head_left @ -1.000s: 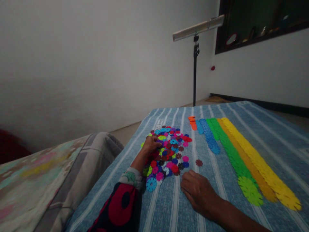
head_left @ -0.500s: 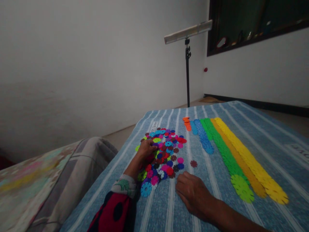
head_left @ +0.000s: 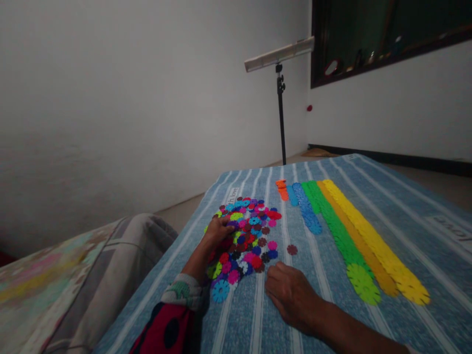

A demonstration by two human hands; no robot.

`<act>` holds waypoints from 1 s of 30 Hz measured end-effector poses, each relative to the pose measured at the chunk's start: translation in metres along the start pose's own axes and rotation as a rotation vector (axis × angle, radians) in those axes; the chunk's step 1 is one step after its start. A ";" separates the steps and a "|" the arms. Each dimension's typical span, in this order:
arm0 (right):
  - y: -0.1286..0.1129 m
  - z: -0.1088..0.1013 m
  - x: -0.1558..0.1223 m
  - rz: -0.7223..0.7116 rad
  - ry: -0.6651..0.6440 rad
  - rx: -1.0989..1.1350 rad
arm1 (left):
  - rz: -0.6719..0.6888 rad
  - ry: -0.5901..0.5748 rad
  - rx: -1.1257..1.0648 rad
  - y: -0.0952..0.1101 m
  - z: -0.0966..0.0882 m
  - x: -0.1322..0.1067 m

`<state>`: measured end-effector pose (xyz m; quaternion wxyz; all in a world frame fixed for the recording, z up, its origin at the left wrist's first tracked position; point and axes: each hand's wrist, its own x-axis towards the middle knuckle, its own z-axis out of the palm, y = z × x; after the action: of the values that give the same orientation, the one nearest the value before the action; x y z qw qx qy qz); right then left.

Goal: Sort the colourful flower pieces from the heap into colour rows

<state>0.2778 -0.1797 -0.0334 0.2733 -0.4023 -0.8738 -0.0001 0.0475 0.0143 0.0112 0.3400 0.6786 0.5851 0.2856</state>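
Observation:
A heap of small flower-shaped plastic discs in mixed colours lies on a blue striped cloth. My left hand rests on the heap's left side, fingers curled down over discs; what they grip is hidden. My right hand lies knuckles up on the cloth just below the heap, fingers bent, touching no disc that I can see. One dark red disc lies apart to the right. Sorted rows of discs run diagonally: orange, blue, green, amber and yellow.
A black stand with a pale bar rises behind the cloth by the white wall. A dark-framed window sits at the upper right. A folded patterned blanket lies to the left.
The view has shifted, so everything sits a little further left. My left hand has drawn slightly toward me on the heap. My right hand has stayed in place.

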 end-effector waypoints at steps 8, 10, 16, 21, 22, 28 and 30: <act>0.000 0.001 0.001 0.003 -0.006 -0.010 | -0.041 0.008 0.018 0.004 0.000 -0.007; 0.000 0.001 0.001 0.007 -0.004 -0.020 | -0.041 0.003 0.033 0.005 -0.001 -0.008; 0.000 -0.001 0.001 0.008 -0.032 -0.010 | -0.005 0.004 0.034 0.003 -0.002 -0.009; 0.001 0.001 0.000 0.010 -0.033 -0.016 | -0.005 0.009 0.034 -0.001 -0.002 -0.007; 0.001 0.001 0.000 0.009 -0.030 -0.015 | -0.011 0.015 0.029 -0.001 -0.002 -0.006; 0.001 0.001 -0.001 0.000 -0.005 0.002 | -0.037 0.058 0.003 0.001 0.000 -0.009; 0.001 0.002 -0.001 0.003 0.001 0.009 | -0.037 0.057 0.000 0.000 0.001 -0.010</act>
<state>0.2784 -0.1792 -0.0354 0.2754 -0.4023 -0.8731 0.0041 0.0461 0.0039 0.0105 0.3283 0.6592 0.6070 0.2987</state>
